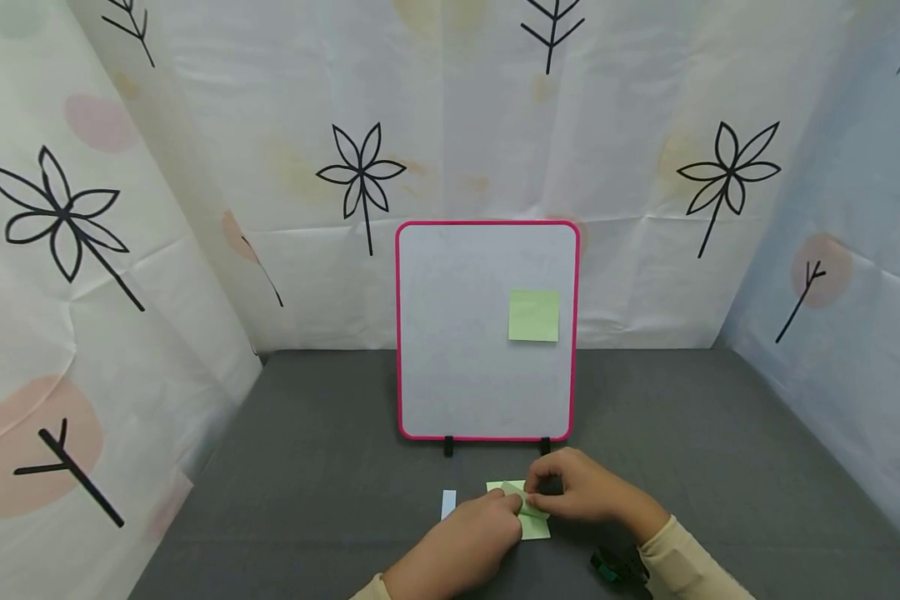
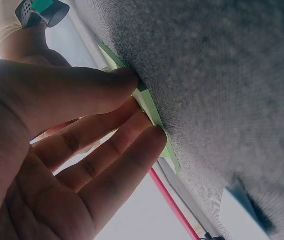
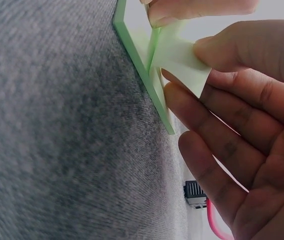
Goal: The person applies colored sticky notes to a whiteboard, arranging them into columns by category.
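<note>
A pad of light green sticky notes [image 1: 534, 529] lies on the dark grey cloth, in front of the whiteboard. My left hand [image 1: 468, 542] holds the pad down, its thumb and fingertips along the pad's edge in the left wrist view. With thumb and fingers, my right hand [image 1: 588, 487] pinches the top sticky note [image 3: 182, 57], which is bent up and folded back from the pad. In the right wrist view, one side of this note still meets the pad, and a left fingertip [image 3: 164, 17] presses near that fold.
A whiteboard [image 1: 457, 350] with a pink frame stands upright behind the hands on black feet [image 1: 448, 447]. One green sticky note [image 1: 534, 315] is stuck on its right side. A pale blue strip [image 1: 448, 504] lies left of the pad. Patterned cloth walls [image 1: 270, 125] surround the table.
</note>
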Action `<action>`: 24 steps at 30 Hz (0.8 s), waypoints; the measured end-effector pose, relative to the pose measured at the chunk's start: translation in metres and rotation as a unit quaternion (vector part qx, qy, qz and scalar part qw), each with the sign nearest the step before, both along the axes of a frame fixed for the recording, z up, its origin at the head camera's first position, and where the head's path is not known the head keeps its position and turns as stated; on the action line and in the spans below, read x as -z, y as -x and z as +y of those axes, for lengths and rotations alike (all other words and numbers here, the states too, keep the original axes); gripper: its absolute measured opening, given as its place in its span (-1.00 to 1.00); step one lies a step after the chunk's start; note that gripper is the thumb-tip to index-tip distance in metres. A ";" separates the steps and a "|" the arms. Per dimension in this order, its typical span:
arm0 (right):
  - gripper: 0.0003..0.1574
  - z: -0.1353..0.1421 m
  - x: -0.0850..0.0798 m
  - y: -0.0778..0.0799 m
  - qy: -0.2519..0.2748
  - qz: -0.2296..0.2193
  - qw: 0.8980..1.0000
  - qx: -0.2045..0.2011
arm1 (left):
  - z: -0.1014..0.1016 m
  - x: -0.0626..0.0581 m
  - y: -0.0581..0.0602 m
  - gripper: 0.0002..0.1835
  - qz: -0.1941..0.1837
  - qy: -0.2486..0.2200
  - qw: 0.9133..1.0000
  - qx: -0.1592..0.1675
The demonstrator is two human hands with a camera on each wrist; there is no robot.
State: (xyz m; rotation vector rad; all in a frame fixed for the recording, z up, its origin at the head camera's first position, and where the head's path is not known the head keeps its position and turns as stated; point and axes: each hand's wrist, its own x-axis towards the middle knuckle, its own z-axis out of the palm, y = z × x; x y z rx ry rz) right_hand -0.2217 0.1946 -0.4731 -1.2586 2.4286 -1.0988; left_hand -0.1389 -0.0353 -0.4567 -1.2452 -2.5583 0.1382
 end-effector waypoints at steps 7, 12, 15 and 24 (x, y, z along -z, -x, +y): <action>-0.90 0.002 0.001 0.001 -0.002 0.002 1.000 0.001 | -0.001 -0.001 0.000 -0.71 -0.002 -0.007 1.000 0.006; -0.91 0.003 0.002 0.001 0.003 -0.008 1.000 -0.001 | -0.002 0.001 0.001 -0.67 -0.007 -0.015 1.000 0.006; -0.91 0.003 0.001 0.001 0.004 -0.011 1.000 -0.003 | -0.002 0.002 0.001 -0.65 -0.002 -0.019 1.000 0.005; -0.92 0.005 0.000 0.003 0.007 -0.023 1.000 0.003 | -0.004 0.002 0.003 -0.63 -0.007 -0.031 0.999 0.010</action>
